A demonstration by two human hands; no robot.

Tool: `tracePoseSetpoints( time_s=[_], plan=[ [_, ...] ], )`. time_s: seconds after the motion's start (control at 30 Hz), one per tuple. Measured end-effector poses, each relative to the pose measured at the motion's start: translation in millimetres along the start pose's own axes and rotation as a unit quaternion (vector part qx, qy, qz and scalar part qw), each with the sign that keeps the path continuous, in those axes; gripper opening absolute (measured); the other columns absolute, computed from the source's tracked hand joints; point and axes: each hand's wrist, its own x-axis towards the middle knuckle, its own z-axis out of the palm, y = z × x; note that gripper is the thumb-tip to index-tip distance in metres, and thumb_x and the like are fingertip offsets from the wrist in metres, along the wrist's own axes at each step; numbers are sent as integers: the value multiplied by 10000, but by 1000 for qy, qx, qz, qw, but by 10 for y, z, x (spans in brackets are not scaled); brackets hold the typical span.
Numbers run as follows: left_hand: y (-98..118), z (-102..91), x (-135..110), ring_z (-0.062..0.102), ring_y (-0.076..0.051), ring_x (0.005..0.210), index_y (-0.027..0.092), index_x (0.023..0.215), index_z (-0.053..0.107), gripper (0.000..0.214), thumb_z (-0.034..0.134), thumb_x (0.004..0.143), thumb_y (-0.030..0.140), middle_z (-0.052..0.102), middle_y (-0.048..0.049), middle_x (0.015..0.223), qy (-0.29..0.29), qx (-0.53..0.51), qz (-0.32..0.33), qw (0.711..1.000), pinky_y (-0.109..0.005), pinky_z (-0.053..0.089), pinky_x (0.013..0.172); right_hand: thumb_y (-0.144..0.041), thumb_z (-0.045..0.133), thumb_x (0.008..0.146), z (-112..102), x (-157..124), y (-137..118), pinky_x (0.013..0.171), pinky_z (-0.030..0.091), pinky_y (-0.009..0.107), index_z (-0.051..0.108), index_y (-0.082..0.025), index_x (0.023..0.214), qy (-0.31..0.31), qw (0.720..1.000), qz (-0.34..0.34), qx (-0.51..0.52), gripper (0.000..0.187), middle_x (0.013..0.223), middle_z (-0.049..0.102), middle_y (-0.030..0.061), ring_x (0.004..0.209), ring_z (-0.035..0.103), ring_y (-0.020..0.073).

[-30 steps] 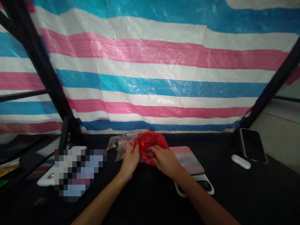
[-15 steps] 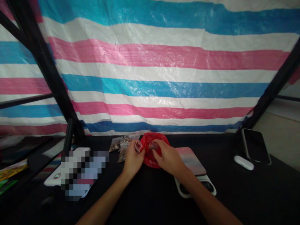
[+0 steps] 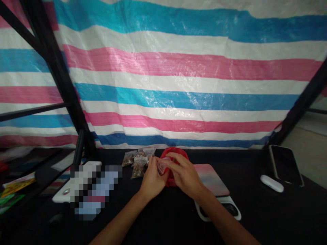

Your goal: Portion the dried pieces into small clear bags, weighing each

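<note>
Red plastic bag point(image 3: 178, 153) over black tabletop point(image 3: 158, 221), striped tarpaulin point(image 3: 178, 75) behind

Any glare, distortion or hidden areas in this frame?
Head view: glare shines off the striped plastic tarp; wide-angle distortion slants the black metal frame post; a pixelated mosaic patch hides an object at left; the black tabletop sinks into shadow.

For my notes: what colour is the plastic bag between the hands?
The plastic bag is red; the head view shows it best.
</note>
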Motion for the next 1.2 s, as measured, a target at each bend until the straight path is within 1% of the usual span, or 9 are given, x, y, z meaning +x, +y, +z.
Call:
tracePoseSetpoints(
  time_s=[0.13,0.23,0.3,0.37,0.53,0.67,0.83,1.07,1.2],
  plan=[
    [15,-18,10,609,-196,805,236,924,447,277,660,752,194,559,-5,909,20,2,-79,997,-326,461,757,-129,488,952,-64,31,53,1002,489,429,601,-208,1345,20,994,92,-51,416,1285,595,131,1161,572,264],
    [-4,-14,24,641,-206,750,241,917,436,324,687,724,174,631,2,830,-2,-57,-135,989,-308,452,692,-74,514,894,-109,37,94,962,473,436,633,-190,1304,-50,982,147,-105,442,1250,613,131,1118,574,279],
    [-21,-7,41,648,-202,702,240,900,446,340,706,698,152,657,13,770,3,-99,-166,981,-294,447,655,-25,531,831,-122,28,111,944,448,418,660,-213,1264,-105,976,151,-121,489,1217,634,106,1103,569,272],
    [-38,-5,67,636,-191,664,235,881,469,338,707,670,121,661,23,727,32,-130,-190,973,-281,442,631,-10,558,776,-120,10,118,940,415,398,676,-232,1233,-142,972,143,-123,521,1188,650,84,1102,558,261],
    [-53,-23,133,610,-158,643,220,863,504,303,659,639,86,643,48,693,75,-171,-209,960,-252,448,626,-45,616,746,-75,-36,109,934,353,370,702,-230,1147,-197,964,135,-119,450,1111,674,67,1071,564,245],
    [-27,1,116,601,-140,610,200,860,534,277,624,617,106,638,51,683,58,-228,-220,947,-241,467,605,-134,627,842,-31,-40,87,941,338,358,684,-229,1154,-201,965,140,-98,331,1108,697,62,1063,585,233],
    [-12,14,92,618,-145,619,195,840,565,235,604,612,157,640,36,693,42,-281,-226,932,-247,490,609,-192,634,883,-19,-27,56,960,329,367,654,-200,1163,-205,962,152,-95,281,1108,725,78,1077,610,245],
    [-8,-52,154,564,-128,590,202,745,567,194,598,568,131,591,47,646,56,-255,-215,941,-228,445,595,-146,583,913,-76,30,57,933,346,348,613,-191,1179,-125,969,197,-77,271,1157,724,75,1079,631,230],
    [-21,-47,160,554,-134,605,204,725,568,156,570,578,152,583,38,653,56,-247,-205,945,-232,440,594,-143,580,912,-69,44,27,947,357,361,610,-187,1180,-103,972,195,-77,272,1184,715,85,1107,624,242]
  ],
)
